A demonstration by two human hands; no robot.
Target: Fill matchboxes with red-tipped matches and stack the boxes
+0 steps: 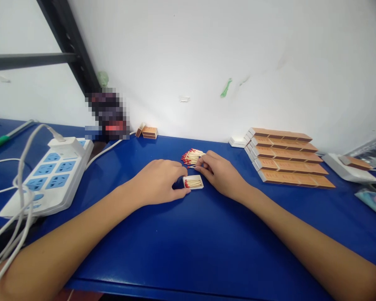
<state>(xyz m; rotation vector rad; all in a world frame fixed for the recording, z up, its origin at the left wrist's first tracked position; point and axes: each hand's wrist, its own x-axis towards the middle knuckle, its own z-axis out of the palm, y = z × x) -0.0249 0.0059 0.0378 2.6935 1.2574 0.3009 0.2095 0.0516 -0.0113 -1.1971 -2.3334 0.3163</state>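
My left hand [163,182] holds the left end of a small white matchbox tray [201,186], thumb at the near side and fingers at the far side. Inside that tray lie several matches [194,183] with their red heads to the left. Just behind it is a loose pile of red-tipped matches [189,156] on the blue table. My right hand [217,169] is at the right side of this pile, thumb and fingertips pinched together at the matchsticks. How many matches it grips is hidden by the fingers.
Stacked matchboxes [288,163] rise in steps at the right, beside a white tray [237,142]. More matchboxes [150,132] stand by the wall. A power strip [54,175] with white cables lies at the left. At far right, a matchbox [357,163] rests on a white device [344,169].
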